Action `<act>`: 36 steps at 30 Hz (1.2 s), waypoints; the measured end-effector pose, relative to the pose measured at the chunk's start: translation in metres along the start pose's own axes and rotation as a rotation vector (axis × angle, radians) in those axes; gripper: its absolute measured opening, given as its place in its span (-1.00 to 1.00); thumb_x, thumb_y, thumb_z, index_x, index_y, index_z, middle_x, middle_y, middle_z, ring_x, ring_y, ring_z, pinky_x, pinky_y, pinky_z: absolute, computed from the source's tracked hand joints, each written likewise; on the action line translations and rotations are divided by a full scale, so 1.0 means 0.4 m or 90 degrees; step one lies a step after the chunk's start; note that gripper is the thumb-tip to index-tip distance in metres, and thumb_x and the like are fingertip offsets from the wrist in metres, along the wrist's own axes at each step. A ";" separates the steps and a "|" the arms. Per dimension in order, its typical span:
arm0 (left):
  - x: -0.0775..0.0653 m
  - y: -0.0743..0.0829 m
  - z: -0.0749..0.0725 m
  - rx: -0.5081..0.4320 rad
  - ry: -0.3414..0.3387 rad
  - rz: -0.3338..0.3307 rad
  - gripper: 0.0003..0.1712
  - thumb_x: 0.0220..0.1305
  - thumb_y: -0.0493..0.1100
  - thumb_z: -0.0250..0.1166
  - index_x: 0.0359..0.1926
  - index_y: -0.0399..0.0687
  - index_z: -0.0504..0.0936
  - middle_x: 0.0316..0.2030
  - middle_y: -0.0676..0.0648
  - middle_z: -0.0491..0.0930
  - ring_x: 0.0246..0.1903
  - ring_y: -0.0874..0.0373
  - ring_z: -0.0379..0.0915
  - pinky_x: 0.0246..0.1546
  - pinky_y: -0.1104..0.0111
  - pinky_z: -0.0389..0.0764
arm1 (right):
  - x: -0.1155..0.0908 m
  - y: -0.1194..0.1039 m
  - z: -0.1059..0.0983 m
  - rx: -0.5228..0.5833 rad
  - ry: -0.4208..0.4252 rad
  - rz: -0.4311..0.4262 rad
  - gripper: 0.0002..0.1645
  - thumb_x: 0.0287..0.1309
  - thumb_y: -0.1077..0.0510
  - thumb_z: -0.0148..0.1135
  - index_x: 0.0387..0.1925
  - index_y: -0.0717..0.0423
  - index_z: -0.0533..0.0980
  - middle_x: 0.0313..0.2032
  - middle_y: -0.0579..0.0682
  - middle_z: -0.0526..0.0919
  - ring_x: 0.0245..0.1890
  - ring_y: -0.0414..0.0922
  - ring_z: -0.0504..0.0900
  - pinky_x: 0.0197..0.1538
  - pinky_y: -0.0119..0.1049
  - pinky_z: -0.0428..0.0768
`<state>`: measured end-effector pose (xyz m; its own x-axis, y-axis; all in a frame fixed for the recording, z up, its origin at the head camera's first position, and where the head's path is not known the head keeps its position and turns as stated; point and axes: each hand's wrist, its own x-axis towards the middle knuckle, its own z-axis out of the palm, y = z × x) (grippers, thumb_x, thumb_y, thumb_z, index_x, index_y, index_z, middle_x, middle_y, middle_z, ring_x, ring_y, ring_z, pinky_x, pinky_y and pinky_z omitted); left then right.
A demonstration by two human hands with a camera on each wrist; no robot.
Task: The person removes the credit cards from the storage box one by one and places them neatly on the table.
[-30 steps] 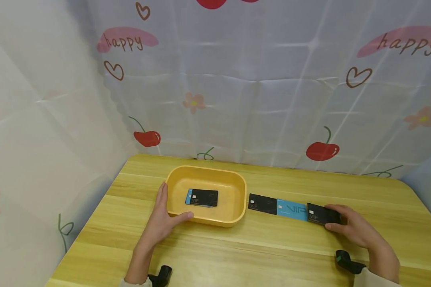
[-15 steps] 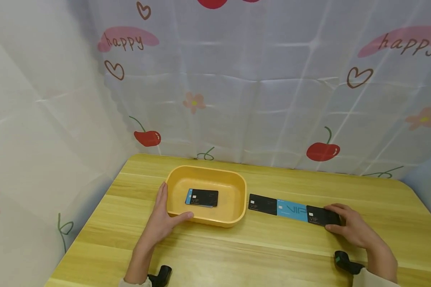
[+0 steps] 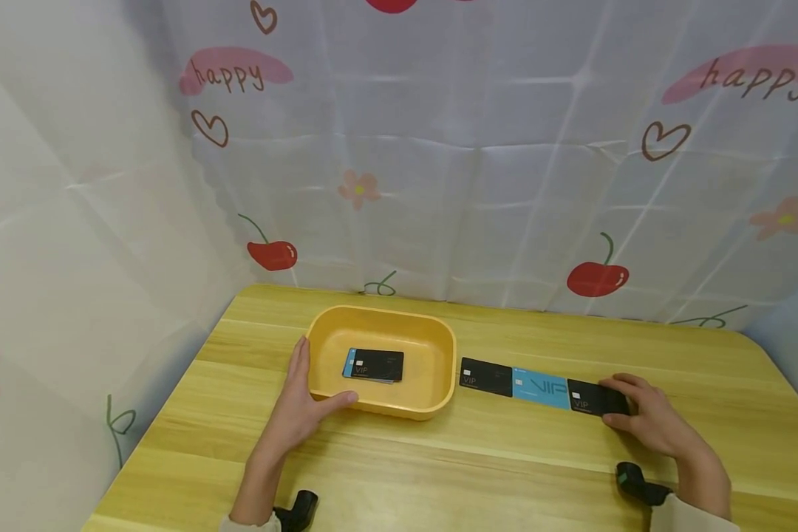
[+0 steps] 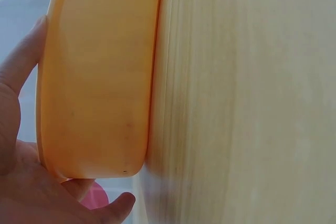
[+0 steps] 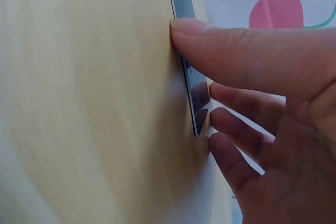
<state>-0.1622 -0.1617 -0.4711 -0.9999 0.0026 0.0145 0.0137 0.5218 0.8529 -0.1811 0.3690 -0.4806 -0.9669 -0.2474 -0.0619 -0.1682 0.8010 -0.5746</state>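
My left hand (image 3: 298, 410) holds the near left corner of a yellow plastic basin (image 3: 406, 411), thumb at the front rim and fingers along the left wall. Inside the basin lies a small stack of VIP cards (image 3: 377, 365), a black one on top and a blue edge showing. To the right, a black card (image 3: 485, 377), a blue card (image 3: 540, 389) and another black card (image 3: 593, 397) form a row on the table. At the row's right end, my right hand (image 3: 658, 423) pinches that last card by its long edges; the right wrist view shows the thumb (image 5: 194, 32) on its near edge.
The wooden table (image 3: 465, 473) ends at a white curtain (image 3: 439, 222) printed with cherries, hearts and flowers. Black wrist devices (image 3: 638, 484) sit below both hands.
The right hand has lowered the last black card slightly, so it lies flat in line with the blue card. The left hand and the basin have stayed in place.
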 end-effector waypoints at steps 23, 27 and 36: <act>0.001 0.000 0.000 0.001 0.000 0.001 0.46 0.03 0.12 0.55 0.55 -0.19 -0.37 0.54 -0.22 -0.41 0.50 -0.13 -0.44 0.41 -0.10 -0.17 | 0.003 -0.006 0.001 -0.011 0.004 0.003 -0.34 0.13 0.25 0.37 0.20 0.50 0.38 0.20 0.59 0.18 0.12 0.60 0.08 -0.03 0.45 0.20; 0.000 0.000 0.000 0.001 0.001 0.002 0.47 0.02 0.11 0.56 0.55 -0.20 -0.36 0.54 -0.22 -0.40 0.50 -0.13 -0.43 0.41 -0.10 -0.16 | 0.003 -0.009 0.002 -0.008 0.005 0.007 -0.33 0.14 0.25 0.37 0.21 0.50 0.38 0.21 0.58 0.17 0.13 0.61 0.07 -0.02 0.46 0.19; 0.001 -0.005 0.001 0.001 0.004 -0.003 0.48 -0.01 0.11 0.57 0.55 -0.20 -0.36 0.54 -0.20 -0.41 0.50 -0.12 -0.42 0.41 -0.09 -0.14 | 0.001 -0.011 0.004 -0.002 0.019 0.006 -0.32 0.20 0.14 0.36 0.23 0.47 0.37 0.19 0.56 0.24 0.13 0.57 0.12 -0.02 0.46 0.21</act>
<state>-0.1625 -0.1624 -0.4732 -0.9999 -0.0057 0.0132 0.0082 0.5228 0.8524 -0.1806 0.3643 -0.4795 -0.9736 -0.2240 -0.0431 -0.1600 0.8052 -0.5711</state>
